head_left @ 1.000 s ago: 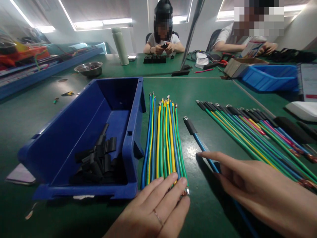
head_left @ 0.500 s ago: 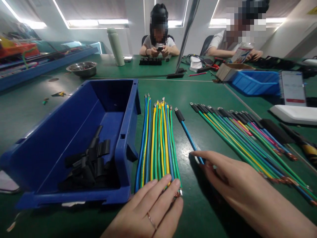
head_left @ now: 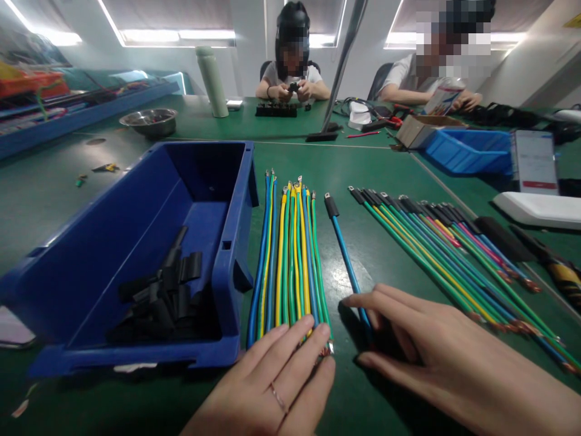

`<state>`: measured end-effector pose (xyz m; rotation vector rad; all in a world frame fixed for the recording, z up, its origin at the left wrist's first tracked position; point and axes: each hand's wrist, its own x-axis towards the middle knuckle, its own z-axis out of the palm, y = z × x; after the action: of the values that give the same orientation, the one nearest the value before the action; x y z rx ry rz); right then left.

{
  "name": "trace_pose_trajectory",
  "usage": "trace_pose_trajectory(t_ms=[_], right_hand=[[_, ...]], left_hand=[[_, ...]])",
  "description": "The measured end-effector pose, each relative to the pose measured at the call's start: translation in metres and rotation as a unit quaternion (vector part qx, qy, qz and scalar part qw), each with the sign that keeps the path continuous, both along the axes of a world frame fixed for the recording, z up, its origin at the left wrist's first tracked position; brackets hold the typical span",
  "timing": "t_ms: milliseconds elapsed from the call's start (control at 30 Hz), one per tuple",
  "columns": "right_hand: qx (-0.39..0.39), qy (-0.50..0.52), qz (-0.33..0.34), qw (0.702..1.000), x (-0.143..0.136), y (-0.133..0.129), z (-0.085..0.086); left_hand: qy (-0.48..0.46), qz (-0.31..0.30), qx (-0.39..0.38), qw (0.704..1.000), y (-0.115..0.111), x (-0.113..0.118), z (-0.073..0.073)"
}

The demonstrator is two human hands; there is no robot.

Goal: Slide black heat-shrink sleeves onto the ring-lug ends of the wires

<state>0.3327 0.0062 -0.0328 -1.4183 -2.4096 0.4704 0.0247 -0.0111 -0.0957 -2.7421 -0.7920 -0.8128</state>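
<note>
1. In the foreground, the left hand (head_left: 272,375) lies flat, fingers extended, on the cable row (head_left: 292,260), gripping nothing. Sideways pressure could splay the smooth, round cables.
2. Alongside, the right hand (head_left: 403,339) arches loosely over the single blue cable (head_left: 346,254), thumb parted; no grip shows. A brushing finger could roll it.
3. Farther out, its matte black sleeve (head_left: 332,207) meets a flat metal lug (head_left: 327,196).

On the table (head_left: 318,163), a bin (head_left: 238,200) stands at the left, with short tubes (head_left: 158,303) lying in its near end. Just right of it lies the cable row (head_left: 297,254), the left hand (head_left: 272,375) over its near end. Right of that comes the lone cable (head_left: 347,260), its near part beneath the right hand (head_left: 422,345); further right lies another cable group (head_left: 436,248). Behind the bin stand a bowl (head_left: 157,126) and a bottle (head_left: 212,82).
</note>
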Motion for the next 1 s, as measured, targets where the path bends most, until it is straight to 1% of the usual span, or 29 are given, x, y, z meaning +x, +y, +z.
trace_pose_trajectory(t_ms=[33, 67, 200, 333, 400, 533, 767, 900, 1000], right_hand=[[-0.005, 0.003, 0.012, 1.000, -0.001, 0.003, -0.001], [-0.002, 0.007, 0.040, 0.999, -0.003, 0.007, -0.002], [0.036, 0.001, 0.044, 0.998, -0.012, 0.019, 0.001], [0.083, -0.024, 0.059, 0.994, -0.016, 0.020, 0.004], [0.088, -0.027, 0.060, 0.994, -0.016, 0.020, 0.005], [0.080, -0.035, 0.034, 0.996, -0.018, 0.018, 0.007], [0.117, -0.056, -0.014, 0.991, -0.014, 0.009, 0.009], [0.106, -0.058, -0.063, 0.991, -0.008, 0.012, 0.012], [0.090, -0.060, -0.076, 0.991, -0.002, 0.015, 0.015]], left_hand=[[0.002, 0.001, -0.003, 1.000, 0.000, 0.000, 0.001], [0.009, 0.002, -0.005, 1.000, -0.001, 0.001, 0.002], [0.023, 0.003, -0.005, 1.000, -0.001, 0.002, 0.004], [0.016, 0.001, -0.015, 1.000, -0.002, 0.000, 0.005], [0.028, -0.002, -0.017, 0.999, -0.002, 0.000, 0.006], [0.022, -0.011, -0.024, 0.999, -0.002, -0.001, 0.006], [0.009, -0.013, -0.027, 1.000, 0.000, -0.001, 0.009], [0.026, -0.013, -0.020, 0.999, -0.001, -0.002, 0.008], [0.032, -0.015, -0.023, 0.999, -0.001, -0.003, 0.007]])
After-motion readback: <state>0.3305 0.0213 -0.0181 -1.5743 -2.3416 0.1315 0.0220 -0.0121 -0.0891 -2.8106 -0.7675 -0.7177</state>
